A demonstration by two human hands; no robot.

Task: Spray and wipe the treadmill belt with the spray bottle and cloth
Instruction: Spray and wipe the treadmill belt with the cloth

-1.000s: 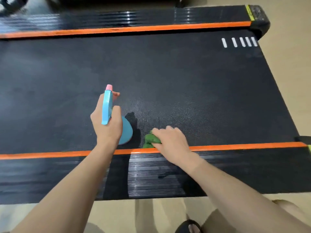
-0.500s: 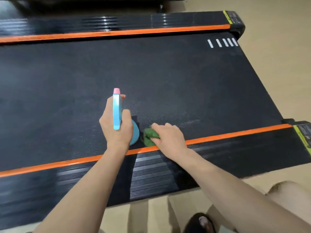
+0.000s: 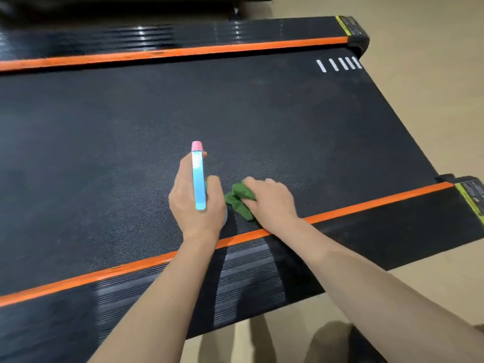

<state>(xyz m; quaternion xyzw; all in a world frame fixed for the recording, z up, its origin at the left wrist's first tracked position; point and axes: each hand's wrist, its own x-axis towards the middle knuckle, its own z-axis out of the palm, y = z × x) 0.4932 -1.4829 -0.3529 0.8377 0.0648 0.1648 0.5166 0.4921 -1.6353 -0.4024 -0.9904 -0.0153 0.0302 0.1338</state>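
The black treadmill belt (image 3: 235, 119) fills the middle of the head view. My left hand (image 3: 195, 205) grips a light blue spray bottle (image 3: 198, 184) with a pink nozzle tip, held above the belt near its front edge and pointing away from me. Just to its right, my right hand (image 3: 272, 203) lies on a crumpled green cloth (image 3: 239, 197) and holds it down on the belt. Most of the bottle's body is hidden under my left hand.
Orange stripes border the belt: one along the near side rail (image 3: 131, 265), one along the far rail (image 3: 183, 52). Ribbed black foot rails lie outside them. White bars (image 3: 337, 64) mark the belt's far right corner. Beige floor (image 3: 432, 100) lies to the right.
The view has shifted, so the treadmill's right end sits further left and tilted. Both hands stay close together near the front stripe; the cloth shows more from under my right hand.
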